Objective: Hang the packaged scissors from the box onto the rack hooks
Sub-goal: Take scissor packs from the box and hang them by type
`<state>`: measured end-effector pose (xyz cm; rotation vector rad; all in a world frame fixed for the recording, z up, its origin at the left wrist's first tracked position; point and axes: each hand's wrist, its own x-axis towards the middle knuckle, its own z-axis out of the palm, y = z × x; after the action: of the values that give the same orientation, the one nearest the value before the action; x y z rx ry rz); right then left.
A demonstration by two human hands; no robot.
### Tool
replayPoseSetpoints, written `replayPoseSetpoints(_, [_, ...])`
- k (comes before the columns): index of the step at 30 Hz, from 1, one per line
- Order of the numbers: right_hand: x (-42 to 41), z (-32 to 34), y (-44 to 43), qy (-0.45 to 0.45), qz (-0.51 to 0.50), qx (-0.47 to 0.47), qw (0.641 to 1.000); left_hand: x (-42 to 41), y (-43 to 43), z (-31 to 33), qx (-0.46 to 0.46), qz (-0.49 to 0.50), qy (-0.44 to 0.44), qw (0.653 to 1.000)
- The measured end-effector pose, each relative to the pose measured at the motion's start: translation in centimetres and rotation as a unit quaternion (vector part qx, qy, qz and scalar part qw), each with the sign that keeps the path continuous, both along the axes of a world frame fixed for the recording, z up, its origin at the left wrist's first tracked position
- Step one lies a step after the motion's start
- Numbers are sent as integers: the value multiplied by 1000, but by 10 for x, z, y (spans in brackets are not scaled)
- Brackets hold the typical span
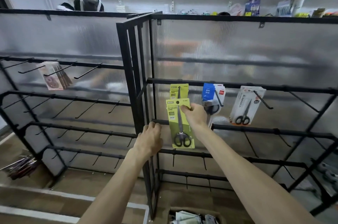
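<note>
Here right grip (194,114) pinches flat green scissors card (182,128); left grip (150,139) clasps black metal bar (247,129).

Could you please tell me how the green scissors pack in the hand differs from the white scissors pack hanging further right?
The green pack has a lime-green card; the white pack has a white one. The green pack is pinched at its top corner by the right hand; the white pack hangs untouched from a hook. The white pack leans more. Both hold black-handled scissors, blades up.
</note>
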<state>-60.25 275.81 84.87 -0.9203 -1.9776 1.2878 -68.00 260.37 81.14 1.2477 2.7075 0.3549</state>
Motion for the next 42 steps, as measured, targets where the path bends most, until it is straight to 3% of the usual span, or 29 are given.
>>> replayPoseSetpoints(11, [-38, -15, 30, -4, -31, -54, 998, -26, 32, -4, 12, -35, -7, 999])
replayPoseSetpoints(18, [-76, -14, 66, -88, -62, 41, 993, -42, 39, -18, 40, -51, -27, 998])
replayPoseSetpoints(26, [-81, -15, 79, -95, -50, 71, 992, -41, 46, -8, 36, -51, -20, 998])
replayPoseSetpoints(28, [-65, -17, 71, -116, -40, 115, 986, -37, 50, -5, 28, -56, -21, 998])
replayPoseSetpoints(30, [-37, -23, 61, -147, -29, 212, 966, -30, 57, -5, 14, -57, -23, 998])
replayPoseSetpoints(33, [9, -45, 45, -192, 31, 397, 897, -11, 71, -5, -18, -48, -21, 998])
replayPoseSetpoints(36, [53, -62, 38, -255, 69, 394, 880, 17, 88, -11, -50, -59, -13, 997])
replayPoseSetpoints(42, [123, -79, 62, -368, 117, 434, 814, 77, 118, -21, -111, -63, 4, 992])
